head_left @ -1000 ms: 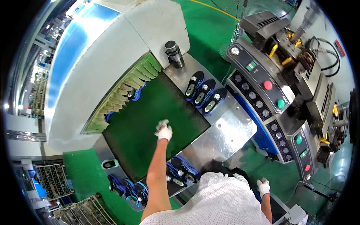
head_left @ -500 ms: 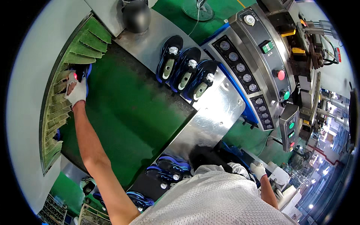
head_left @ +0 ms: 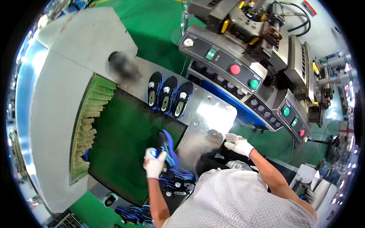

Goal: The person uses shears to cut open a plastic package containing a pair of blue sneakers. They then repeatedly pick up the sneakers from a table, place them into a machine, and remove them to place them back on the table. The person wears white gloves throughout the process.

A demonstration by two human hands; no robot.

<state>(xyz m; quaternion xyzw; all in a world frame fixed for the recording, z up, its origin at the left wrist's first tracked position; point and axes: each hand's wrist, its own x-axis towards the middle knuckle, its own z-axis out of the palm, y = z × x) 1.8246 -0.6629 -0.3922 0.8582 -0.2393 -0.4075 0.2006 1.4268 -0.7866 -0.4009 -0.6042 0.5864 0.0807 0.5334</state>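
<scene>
My left hand point(head_left: 154, 163), in a white glove, is closed on a dark shoe with a blue-purple sole point(head_left: 169, 149), above the near right edge of the green belt point(head_left: 121, 144). A small blue glow shows at its fingers. My right hand point(head_left: 238, 145), also gloved, is held over the corner of the metal table point(head_left: 216, 114), fingers stretched out with nothing in them. Beyond the belt stand three black and blue shoes point(head_left: 166, 95) in a row, with white wads and pale inserts in their openings. More shoes point(head_left: 178, 180) lie close to my body, below the held one.
At left, a grey machine housing point(head_left: 57, 102) has a green strip curtain point(head_left: 91, 117) over its opening; a bit of blue shows behind the strips. A press with gauges and coloured buttons point(head_left: 235, 69) stands at the far right. Additional shoes point(head_left: 133, 214) sit at the lower edge.
My left hand has come away from the curtain to the right and nearer me, bringing the shoe along. My right hand has risen over the table corner. The view has shifted.
</scene>
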